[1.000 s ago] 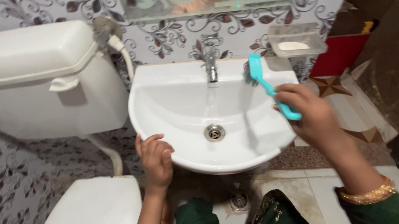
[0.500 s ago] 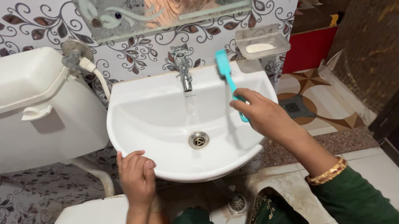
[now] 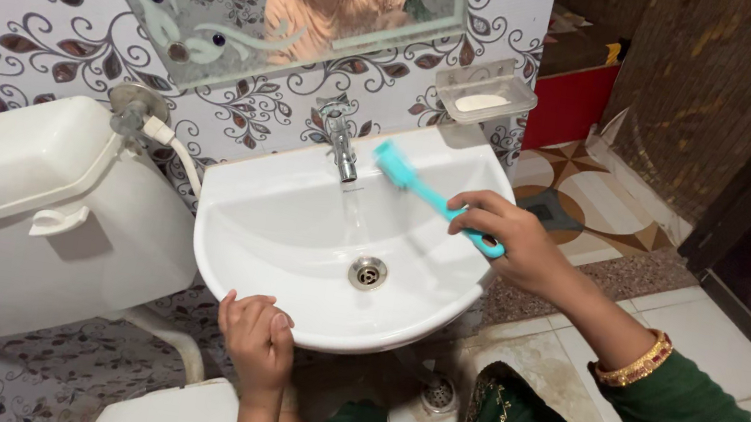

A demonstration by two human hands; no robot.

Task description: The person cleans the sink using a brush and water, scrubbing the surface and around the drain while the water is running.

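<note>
Clearly the right hand (image 3: 511, 243) was clamped on a teal brush (image 3: 431, 194), bristles right of the tap (image 3: 341, 146); seemingly water ran. The left hand (image 3: 257, 341) gripped the sink (image 3: 296, 230) rim, lower centre. Scrubbing well called for firm, overlapping strokes.

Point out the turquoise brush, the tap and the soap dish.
turquoise brush (image 3: 430, 199), head view, on its handle.
tap (image 3: 341, 147), head view, on its metal spout.
soap dish (image 3: 506, 98), head view, on its clear rim.

Floral-patterned wall (image 3: 22, 29), mirror (image 3: 258, 2), white cistern (image 3: 19, 203) — tiled floor (image 3: 746, 337).
</note>
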